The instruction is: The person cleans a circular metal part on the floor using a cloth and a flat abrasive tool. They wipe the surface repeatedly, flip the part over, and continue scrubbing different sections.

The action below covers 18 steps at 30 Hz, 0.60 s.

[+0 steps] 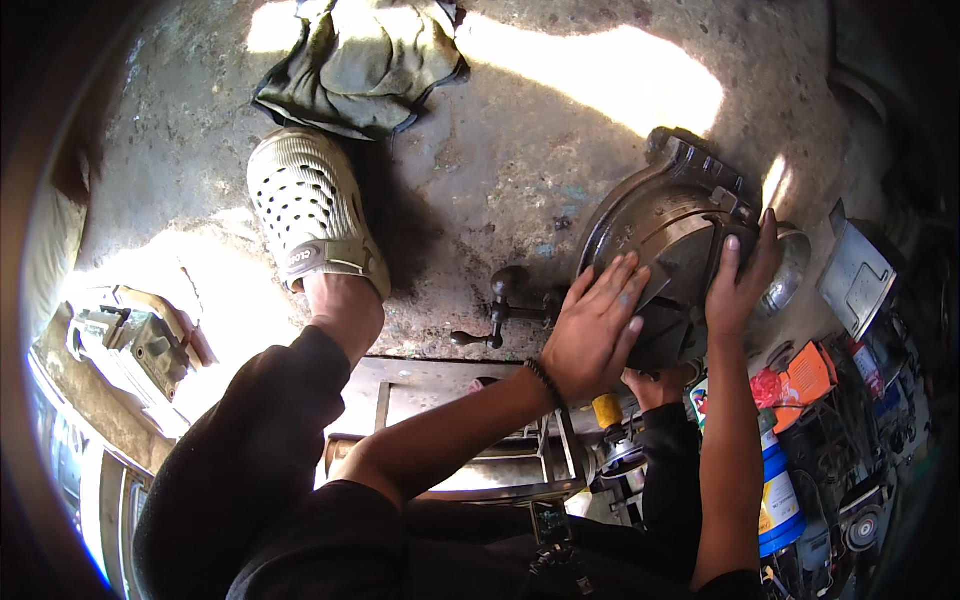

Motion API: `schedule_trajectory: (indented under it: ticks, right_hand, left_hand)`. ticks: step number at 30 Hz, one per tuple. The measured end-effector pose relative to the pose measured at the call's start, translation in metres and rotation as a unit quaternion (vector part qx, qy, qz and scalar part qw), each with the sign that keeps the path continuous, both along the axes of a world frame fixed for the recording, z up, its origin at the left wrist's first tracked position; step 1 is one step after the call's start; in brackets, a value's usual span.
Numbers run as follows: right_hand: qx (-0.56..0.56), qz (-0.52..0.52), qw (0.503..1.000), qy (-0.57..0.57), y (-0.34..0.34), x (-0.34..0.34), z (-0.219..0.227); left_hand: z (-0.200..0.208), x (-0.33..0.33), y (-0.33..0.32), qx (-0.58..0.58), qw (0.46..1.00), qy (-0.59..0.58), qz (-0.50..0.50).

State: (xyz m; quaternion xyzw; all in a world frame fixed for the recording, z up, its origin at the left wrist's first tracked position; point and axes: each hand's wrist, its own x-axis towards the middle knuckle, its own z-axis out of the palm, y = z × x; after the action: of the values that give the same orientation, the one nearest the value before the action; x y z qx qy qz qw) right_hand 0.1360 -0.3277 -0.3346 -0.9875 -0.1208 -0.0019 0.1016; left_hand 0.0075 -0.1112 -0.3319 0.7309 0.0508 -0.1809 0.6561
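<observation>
A heavy, dark round metal machine part, which looks like a rotary table (610,215), lies on the floor to the right of center. Its crank with ball-shaped ends (497,310) sticks out to the left. My left hand (597,325) rests flat on its face, fingers stretched out, with a dark bracelet at the wrist. Beside those fingertips shows a thin grey flat piece (655,285); whether the hand touches it I cannot tell. My right hand (738,280) lies along the part's right side, thumb and fingers apart. The part's near edge is partly hidden by my hands.
My foot in a pale clog (310,200) stands left, below a crumpled cloth (375,60). A metal bowl (787,270), a metal panel (855,280), an orange package (805,385) and a blue bucket (780,500) crowd the right. A metal block (145,345) sits far left.
</observation>
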Motion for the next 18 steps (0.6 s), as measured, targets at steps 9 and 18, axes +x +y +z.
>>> schedule_trajectory:
  ticks: [9, 18]
  right_hand:
    - [-0.009, -0.01, 1.0, 0.008, 0.002, -0.001, 0.0]
    - [-0.009, 0.004, 1.0, 0.011, 0.004, 0.0, 0.003]
  left_hand:
    - [-0.005, 0.031, 0.006, -0.001, 0.998, -0.036, -0.05]
    - [-0.013, 0.055, 0.008, -0.031, 0.996, -0.061, -0.062]
